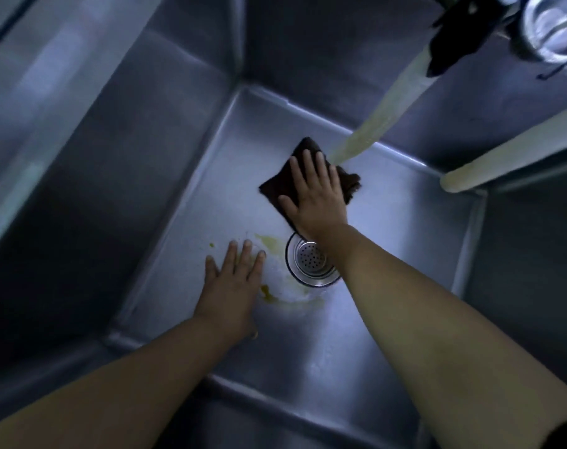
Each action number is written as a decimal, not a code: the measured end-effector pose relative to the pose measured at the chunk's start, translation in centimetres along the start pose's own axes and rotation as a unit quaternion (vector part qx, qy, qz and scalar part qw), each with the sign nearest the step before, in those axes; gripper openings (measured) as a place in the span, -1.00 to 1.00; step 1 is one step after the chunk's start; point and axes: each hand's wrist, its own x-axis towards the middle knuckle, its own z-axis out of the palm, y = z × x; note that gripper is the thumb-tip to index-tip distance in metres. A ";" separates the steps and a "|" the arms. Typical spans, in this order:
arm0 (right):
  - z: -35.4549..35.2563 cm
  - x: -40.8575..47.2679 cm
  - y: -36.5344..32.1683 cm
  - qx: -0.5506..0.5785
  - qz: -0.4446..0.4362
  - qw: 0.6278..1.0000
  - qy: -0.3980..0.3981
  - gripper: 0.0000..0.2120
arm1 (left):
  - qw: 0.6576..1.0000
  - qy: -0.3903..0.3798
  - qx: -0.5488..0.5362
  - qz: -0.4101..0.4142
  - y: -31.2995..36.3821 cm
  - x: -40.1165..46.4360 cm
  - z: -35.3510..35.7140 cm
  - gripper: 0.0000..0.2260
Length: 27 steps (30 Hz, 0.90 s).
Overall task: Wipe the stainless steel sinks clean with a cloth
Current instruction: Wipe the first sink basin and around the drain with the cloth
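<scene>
I look straight down into a deep stainless steel sink. My right hand lies flat, fingers spread, pressing a dark brown cloth against the sink floor just beyond the round perforated drain strainer. My left hand rests flat and empty on the sink floor left of the drain, fingers apart. Yellowish smears and foamy water lie on the floor around the drain, between and below my hands. A pale yellowish hose hangs from above, its end right beside the cloth.
A second pale tube lies across the sink's right rim. A black fitting sits at the top of the hose. A round metal bowl stands at the top right corner. Steep sink walls rise on all sides.
</scene>
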 end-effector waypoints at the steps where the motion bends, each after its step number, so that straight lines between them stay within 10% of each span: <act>1: 0.0 -0.8 1.4 0.009 0.029 1.000 0.004 -0.32 | 1.000 0.002 -0.003 0.004 -0.1 -0.1 -0.1 0.07; 10: 0.0 -2.6 1.7 0.058 0.225 0.972 -0.023 -0.32 | 0.995 0.055 0.004 0.079 -5.1 -4.0 -4.9 -0.28; 27: 3.5 -20.9 -7.1 -0.016 -0.215 0.975 -0.055 -0.30 | 0.992 0.076 0.101 -0.012 -8.3 -7.4 -4.4 -0.56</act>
